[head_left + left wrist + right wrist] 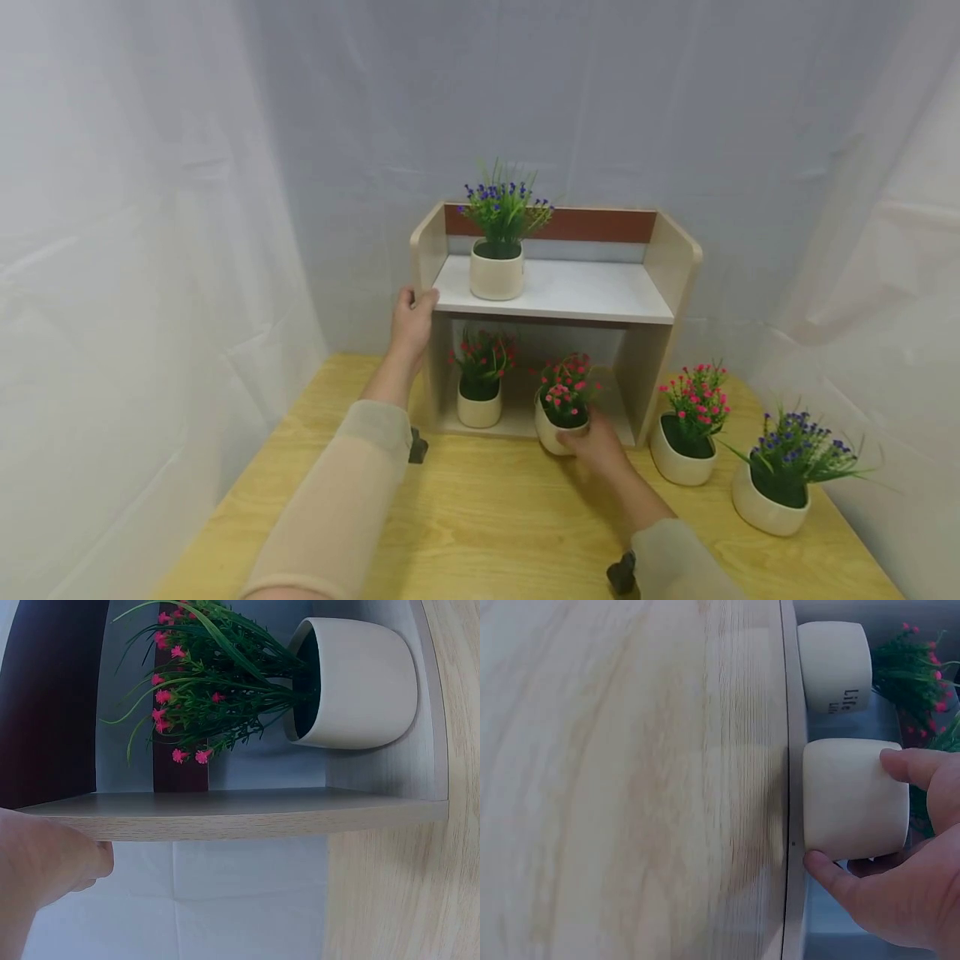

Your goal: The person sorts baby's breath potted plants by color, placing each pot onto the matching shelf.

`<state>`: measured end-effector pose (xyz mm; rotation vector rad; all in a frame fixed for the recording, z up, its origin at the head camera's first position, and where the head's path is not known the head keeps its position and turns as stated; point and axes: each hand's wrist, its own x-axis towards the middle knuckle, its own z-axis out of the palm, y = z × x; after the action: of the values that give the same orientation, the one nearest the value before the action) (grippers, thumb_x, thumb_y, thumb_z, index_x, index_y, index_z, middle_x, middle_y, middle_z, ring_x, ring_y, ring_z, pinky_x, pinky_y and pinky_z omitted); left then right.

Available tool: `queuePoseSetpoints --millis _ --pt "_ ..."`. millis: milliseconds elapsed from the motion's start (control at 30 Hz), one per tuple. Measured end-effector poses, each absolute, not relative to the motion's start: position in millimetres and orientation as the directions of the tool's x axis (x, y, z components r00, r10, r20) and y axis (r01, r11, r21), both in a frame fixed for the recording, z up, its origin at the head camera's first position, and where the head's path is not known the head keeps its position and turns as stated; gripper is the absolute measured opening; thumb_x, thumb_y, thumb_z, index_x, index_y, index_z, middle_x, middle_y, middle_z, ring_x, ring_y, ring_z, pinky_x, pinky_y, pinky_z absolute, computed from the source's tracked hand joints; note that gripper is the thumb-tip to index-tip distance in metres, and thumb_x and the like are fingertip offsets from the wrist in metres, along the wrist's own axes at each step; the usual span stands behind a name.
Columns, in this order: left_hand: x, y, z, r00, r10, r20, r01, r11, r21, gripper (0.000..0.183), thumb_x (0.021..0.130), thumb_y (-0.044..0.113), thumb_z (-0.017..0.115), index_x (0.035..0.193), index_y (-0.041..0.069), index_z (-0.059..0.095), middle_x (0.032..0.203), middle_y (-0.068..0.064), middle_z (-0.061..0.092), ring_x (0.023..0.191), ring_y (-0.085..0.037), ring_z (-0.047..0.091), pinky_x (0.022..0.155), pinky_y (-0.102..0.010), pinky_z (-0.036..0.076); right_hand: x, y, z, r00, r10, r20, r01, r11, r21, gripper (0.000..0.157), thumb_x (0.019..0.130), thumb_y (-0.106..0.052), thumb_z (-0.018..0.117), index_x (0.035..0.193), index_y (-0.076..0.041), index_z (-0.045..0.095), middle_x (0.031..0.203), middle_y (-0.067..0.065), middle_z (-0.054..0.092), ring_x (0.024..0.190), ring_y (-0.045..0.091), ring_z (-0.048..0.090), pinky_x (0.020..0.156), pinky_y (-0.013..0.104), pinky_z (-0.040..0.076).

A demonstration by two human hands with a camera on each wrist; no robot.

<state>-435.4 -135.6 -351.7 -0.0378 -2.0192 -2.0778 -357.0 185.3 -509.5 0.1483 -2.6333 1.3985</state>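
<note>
My left hand (412, 327) grips the left side panel of a two-tier wooden shelf (585, 287), at the height of its upper board. With my right hand (602, 450) I hold a white flowerpot (855, 799) of pink flowers at the front of the lower tier. In the right wrist view the thumb and fingers spread around that pot, its base right by the shelf's front edge. Left of it on the same tier stands another white pot (480, 408) of pink flowers, lettered on its side. A white pot (497, 275) with purple flowers sits upright on the upper board.
Right of the shelf, on the wooden table (465, 517), stand a pot with pink flowers (678, 458) and a pot with purple flowers (768, 504). White sheeting (360, 125) hangs behind the shelf and along both sides.
</note>
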Motion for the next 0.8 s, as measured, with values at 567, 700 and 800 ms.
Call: queuePoseSetpoints --millis 567,700,800 --pt "-435 -136 -352 -0.967 -0.159 0.2 0.203 -0.007 0.979 0.051 0.111 0.04 0.054 0.155 0.017 0.044 0.164 -0.011 0.047 0.156 -0.033 0.04 0.134 -0.056 0.026 -381 161 -512 -0.971 0.093 0.222 -0.116 0.626 -0.771 0.063 0.096 -0.025 0.083 0.144 0.008 0.058 0.138 0.034 0.068 0.132 0.053 0.064 0.117 0.065 0.049" --pt "-435 -136 -352 -0.966 -0.158 0.203 0.206 -0.004 0.979 0.053 0.111 0.041 0.054 0.157 0.016 0.044 0.166 -0.011 0.046 0.157 -0.033 0.039 0.135 -0.056 0.026 -388 158 -512 -0.975 0.121 0.185 -0.067 0.635 -0.769 0.067 0.097 -0.03 0.081 0.144 0.009 0.056 0.138 0.035 0.068 0.131 0.053 0.064 0.115 0.064 0.05" --pt "-435 -136 -352 -0.967 -0.157 0.2 0.203 -0.001 0.979 0.054 0.111 0.042 0.055 0.157 0.016 0.044 0.166 -0.011 0.046 0.157 -0.033 0.039 0.135 -0.056 0.026 -392 155 -512 -0.975 0.143 0.169 -0.042 0.63 -0.775 0.067 0.096 -0.032 0.081 0.141 0.01 0.057 0.137 0.035 0.068 0.129 0.054 0.065 0.114 0.064 0.051"
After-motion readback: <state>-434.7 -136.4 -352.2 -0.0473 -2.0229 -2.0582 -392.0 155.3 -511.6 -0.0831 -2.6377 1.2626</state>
